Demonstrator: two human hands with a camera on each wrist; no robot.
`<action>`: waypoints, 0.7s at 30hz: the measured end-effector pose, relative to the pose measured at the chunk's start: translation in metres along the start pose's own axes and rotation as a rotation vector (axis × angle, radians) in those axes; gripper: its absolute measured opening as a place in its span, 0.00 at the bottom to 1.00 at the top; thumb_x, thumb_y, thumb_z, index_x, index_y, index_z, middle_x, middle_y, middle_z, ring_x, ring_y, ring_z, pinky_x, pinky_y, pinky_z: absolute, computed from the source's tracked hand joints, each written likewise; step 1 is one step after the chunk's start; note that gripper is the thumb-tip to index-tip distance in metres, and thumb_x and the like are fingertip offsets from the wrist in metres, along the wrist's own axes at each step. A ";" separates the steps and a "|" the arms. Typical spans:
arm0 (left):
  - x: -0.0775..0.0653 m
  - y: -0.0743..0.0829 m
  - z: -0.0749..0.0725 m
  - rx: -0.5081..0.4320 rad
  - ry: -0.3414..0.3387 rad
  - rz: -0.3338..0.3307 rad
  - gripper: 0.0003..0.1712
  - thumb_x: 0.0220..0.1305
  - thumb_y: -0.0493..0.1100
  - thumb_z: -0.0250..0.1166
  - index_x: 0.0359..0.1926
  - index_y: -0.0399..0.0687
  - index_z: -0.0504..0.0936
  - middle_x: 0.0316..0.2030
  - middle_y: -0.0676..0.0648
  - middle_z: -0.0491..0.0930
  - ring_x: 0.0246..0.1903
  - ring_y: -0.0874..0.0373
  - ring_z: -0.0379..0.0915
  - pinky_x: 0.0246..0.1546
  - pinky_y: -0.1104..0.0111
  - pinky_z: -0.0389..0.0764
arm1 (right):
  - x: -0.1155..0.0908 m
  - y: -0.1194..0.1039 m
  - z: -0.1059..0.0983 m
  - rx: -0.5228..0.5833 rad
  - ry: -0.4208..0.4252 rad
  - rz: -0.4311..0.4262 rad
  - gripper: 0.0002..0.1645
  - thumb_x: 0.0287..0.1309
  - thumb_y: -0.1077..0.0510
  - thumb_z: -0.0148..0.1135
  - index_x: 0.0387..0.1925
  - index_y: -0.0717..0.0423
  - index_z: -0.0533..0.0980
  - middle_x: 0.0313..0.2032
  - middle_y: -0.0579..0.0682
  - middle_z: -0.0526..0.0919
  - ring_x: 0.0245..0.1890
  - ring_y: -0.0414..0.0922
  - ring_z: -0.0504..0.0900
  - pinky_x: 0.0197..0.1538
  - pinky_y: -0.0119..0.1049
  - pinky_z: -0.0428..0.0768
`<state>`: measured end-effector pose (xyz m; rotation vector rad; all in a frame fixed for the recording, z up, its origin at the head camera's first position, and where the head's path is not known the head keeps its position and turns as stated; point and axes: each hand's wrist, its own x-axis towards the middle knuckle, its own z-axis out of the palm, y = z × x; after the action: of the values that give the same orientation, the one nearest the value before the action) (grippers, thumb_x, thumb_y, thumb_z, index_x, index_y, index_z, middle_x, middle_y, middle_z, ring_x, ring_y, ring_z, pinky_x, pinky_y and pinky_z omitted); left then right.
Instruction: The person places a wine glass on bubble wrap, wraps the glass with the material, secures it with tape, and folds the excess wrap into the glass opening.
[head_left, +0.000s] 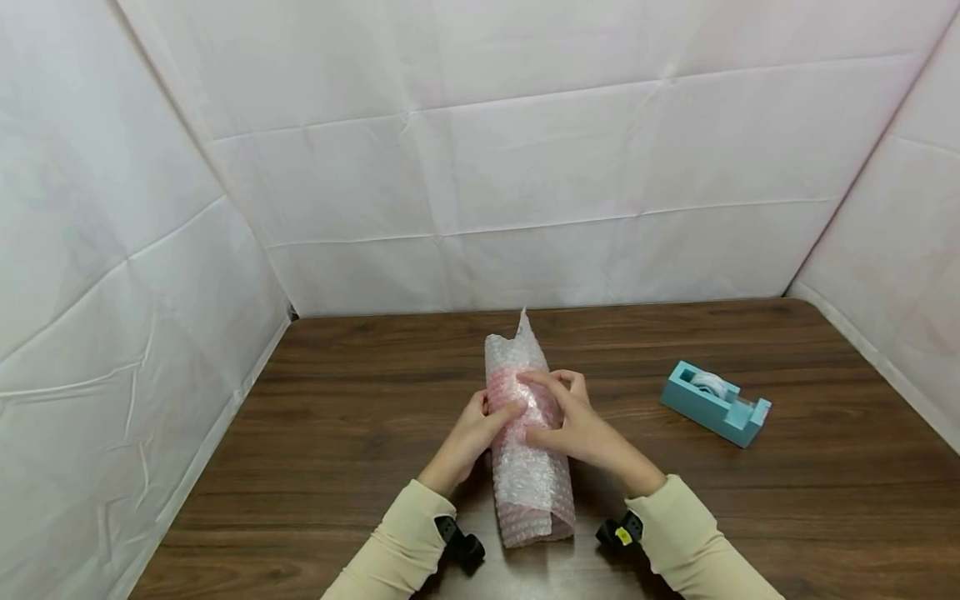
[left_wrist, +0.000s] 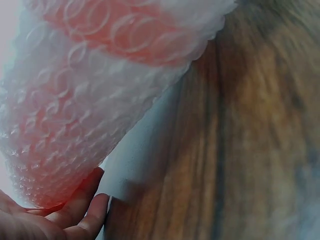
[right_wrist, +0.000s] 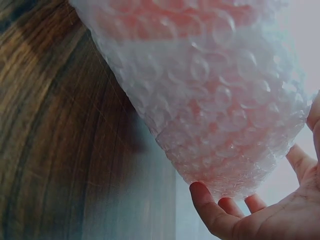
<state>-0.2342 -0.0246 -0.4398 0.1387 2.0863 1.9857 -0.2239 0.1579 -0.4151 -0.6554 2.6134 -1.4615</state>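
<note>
A roll of clear bubble wrap (head_left: 531, 487) lies lengthwise on the table, with something pink (head_left: 506, 383) showing through its layers; what that is cannot be made out. On the roll's left side, my left hand (head_left: 472, 432) grips it, thumb on top and fingers against the side. My right hand (head_left: 581, 427) holds the right side, thumb and forefinger spread over the top. Both wrist views show fingertips touching the bubble wrap (right_wrist: 210, 105) near its far part. A loose corner of wrap sticks up at the far end, and the near end is open.
To the right on the brown wooden table (head_left: 337, 467) stands a light blue tape dispenser (head_left: 708, 408) with a roll of tape in it. White cloth walls (head_left: 525, 167) close off the back and both sides. Each wrist wears a black camera strap.
</note>
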 end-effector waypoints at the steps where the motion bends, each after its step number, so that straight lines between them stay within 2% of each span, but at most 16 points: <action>1: 0.000 0.000 0.000 0.000 0.003 -0.001 0.43 0.62 0.55 0.62 0.66 0.32 0.56 0.59 0.34 0.69 0.49 0.52 0.72 0.47 0.62 0.78 | 0.000 0.000 0.000 0.006 -0.003 0.006 0.43 0.52 0.54 0.69 0.68 0.47 0.62 0.62 0.65 0.47 0.62 0.64 0.53 0.55 0.61 0.68; 5: 0.001 0.001 0.000 -0.009 0.016 -0.002 0.43 0.62 0.54 0.63 0.66 0.32 0.57 0.59 0.34 0.69 0.50 0.51 0.72 0.49 0.62 0.77 | -0.001 -0.001 -0.002 0.013 -0.005 0.015 0.46 0.52 0.53 0.69 0.70 0.45 0.59 0.62 0.65 0.47 0.62 0.64 0.55 0.55 0.61 0.69; 10: 0.001 0.004 0.000 -0.033 0.035 0.016 0.44 0.61 0.53 0.64 0.68 0.34 0.55 0.63 0.34 0.66 0.55 0.49 0.70 0.55 0.59 0.74 | 0.000 -0.001 -0.004 0.003 0.029 -0.005 0.48 0.56 0.52 0.67 0.73 0.43 0.53 0.63 0.63 0.49 0.60 0.60 0.60 0.52 0.57 0.73; 16: 0.000 0.010 -0.001 -0.059 0.036 0.086 0.46 0.60 0.50 0.65 0.70 0.36 0.52 0.67 0.35 0.61 0.62 0.45 0.65 0.61 0.54 0.70 | 0.000 -0.003 -0.007 0.042 0.095 -0.065 0.37 0.67 0.50 0.55 0.73 0.39 0.53 0.66 0.61 0.49 0.61 0.59 0.61 0.53 0.58 0.74; 21: -0.004 0.017 -0.002 -0.077 0.031 0.168 0.47 0.59 0.48 0.66 0.71 0.37 0.51 0.67 0.36 0.62 0.64 0.46 0.63 0.63 0.54 0.68 | 0.000 -0.009 -0.011 0.061 0.159 -0.112 0.31 0.71 0.51 0.48 0.73 0.41 0.55 0.69 0.57 0.47 0.61 0.56 0.61 0.54 0.54 0.73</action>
<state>-0.2327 -0.0261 -0.4226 0.2788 2.0743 2.1750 -0.2237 0.1623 -0.4021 -0.7174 2.6740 -1.6846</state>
